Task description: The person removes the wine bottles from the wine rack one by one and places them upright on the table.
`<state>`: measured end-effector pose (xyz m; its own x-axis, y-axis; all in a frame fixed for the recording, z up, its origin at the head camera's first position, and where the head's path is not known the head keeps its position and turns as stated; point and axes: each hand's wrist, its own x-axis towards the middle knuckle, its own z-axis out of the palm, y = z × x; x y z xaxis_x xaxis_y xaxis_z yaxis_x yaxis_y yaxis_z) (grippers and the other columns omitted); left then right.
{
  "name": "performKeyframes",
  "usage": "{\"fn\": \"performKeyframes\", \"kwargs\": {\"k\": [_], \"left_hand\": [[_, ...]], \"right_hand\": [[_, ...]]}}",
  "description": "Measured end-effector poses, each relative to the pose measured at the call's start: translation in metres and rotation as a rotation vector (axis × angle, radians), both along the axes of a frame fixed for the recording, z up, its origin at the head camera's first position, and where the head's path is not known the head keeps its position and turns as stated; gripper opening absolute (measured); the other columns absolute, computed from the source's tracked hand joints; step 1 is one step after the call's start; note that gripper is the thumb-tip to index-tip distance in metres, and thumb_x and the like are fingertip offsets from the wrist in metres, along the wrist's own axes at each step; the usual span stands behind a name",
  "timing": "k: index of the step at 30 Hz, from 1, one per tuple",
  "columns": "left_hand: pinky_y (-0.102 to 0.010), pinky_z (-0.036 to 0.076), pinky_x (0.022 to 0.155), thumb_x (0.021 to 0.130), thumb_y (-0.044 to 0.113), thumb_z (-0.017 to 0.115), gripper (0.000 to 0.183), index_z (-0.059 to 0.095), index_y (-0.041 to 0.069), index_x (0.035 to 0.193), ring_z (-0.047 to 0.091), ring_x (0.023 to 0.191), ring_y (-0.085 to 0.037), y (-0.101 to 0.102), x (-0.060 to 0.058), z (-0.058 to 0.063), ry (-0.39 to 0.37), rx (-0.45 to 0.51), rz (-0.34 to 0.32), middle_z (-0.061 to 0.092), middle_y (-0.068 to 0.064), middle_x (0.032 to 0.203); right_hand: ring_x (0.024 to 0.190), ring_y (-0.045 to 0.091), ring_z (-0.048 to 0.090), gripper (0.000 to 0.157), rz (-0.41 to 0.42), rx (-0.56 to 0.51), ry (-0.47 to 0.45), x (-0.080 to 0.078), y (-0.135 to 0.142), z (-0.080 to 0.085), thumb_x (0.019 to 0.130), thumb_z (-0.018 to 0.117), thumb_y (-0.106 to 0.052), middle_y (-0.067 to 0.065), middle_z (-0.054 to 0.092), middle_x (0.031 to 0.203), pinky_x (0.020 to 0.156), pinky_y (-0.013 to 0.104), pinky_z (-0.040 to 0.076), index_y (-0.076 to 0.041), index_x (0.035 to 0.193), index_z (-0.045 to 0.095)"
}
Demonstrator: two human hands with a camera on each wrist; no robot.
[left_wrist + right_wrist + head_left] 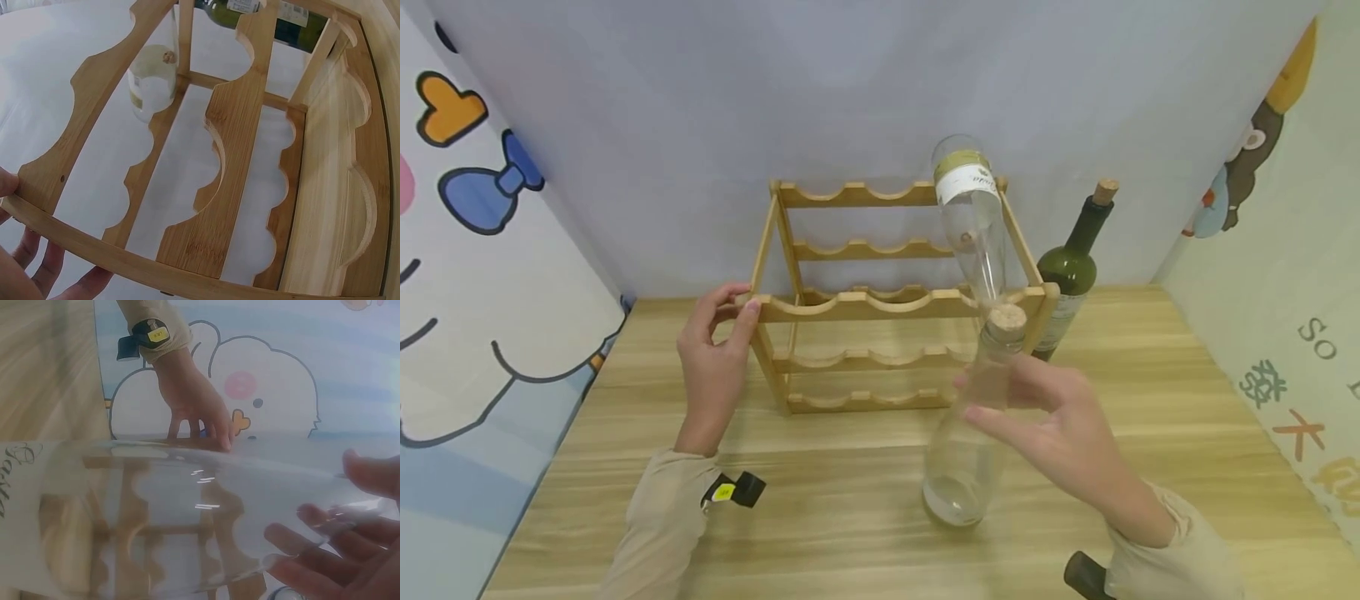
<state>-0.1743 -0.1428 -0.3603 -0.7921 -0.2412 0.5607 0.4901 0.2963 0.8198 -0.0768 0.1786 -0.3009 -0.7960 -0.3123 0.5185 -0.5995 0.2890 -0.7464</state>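
A wooden wine rack (857, 307) with scalloped rails stands on the table. At its front left top corner, my left hand (718, 354) grips the frame, thumb on top and fingers behind the edge; the left wrist view shows its fingers (47, 265) around the bar. My right hand (1060, 437) holds a clear glass bottle (958, 467) around its neck and shoulder, in front of the rack's right side. A cork (1007, 317) closes this bottle, which leans slightly. In the right wrist view, fingers (337, 540) show along the glass.
Another clear bottle (968, 187) lies in the rack's upper right slot, base to the back. Right of the rack stands a corked green wine bottle (1067, 271). A pale wall (700, 150) rises behind, with printed panels (467, 333) at both sides of the wooden table (820, 517).
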Motion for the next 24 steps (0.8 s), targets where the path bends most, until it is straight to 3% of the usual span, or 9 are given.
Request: {"fn": "performKeyframes", "kwargs": {"k": [6,14,24], "left_hand": [[-0.015,0.051,0.057,0.093,0.017,0.061,0.025,0.064,0.006,0.115,0.058,0.095,-0.012,0.002,0.001,-0.001,-0.013,-0.007,-0.004,0.056,0.001,0.105],[-0.012,0.048,0.055,0.093,0.009,0.059,0.025,0.061,-0.004,0.114,0.057,0.092,-0.011,0.011,0.016,0.022,0.01,-0.001,-0.022,0.055,0.003,0.104],[-0.014,0.05,0.059,0.092,0.012,0.061,0.026,0.063,0.001,0.116,0.057,0.094,-0.011,0.002,0.001,-0.001,-0.014,-0.001,0.005,0.055,0.003,0.108]], "right_hand": [[0.087,0.015,0.068,0.036,-0.044,0.023,0.022,0.01,0.017,0.005,0.074,0.074,0.008,0.001,0.071,0.1,0.072,0.027,0.056,-0.007,0.107,0.067],[0.087,0.014,0.067,0.035,-0.093,0.04,0.049,0.015,0.04,0.01,0.071,0.073,0.014,0.009,0.07,0.1,0.072,0.023,0.055,-0.001,0.102,0.068],[0.083,0.014,0.068,0.035,-0.139,0.034,0.099,0.017,0.066,0.011,0.068,0.071,0.019,0.011,0.07,0.099,0.07,0.019,0.055,0.0,0.098,0.069]]}}
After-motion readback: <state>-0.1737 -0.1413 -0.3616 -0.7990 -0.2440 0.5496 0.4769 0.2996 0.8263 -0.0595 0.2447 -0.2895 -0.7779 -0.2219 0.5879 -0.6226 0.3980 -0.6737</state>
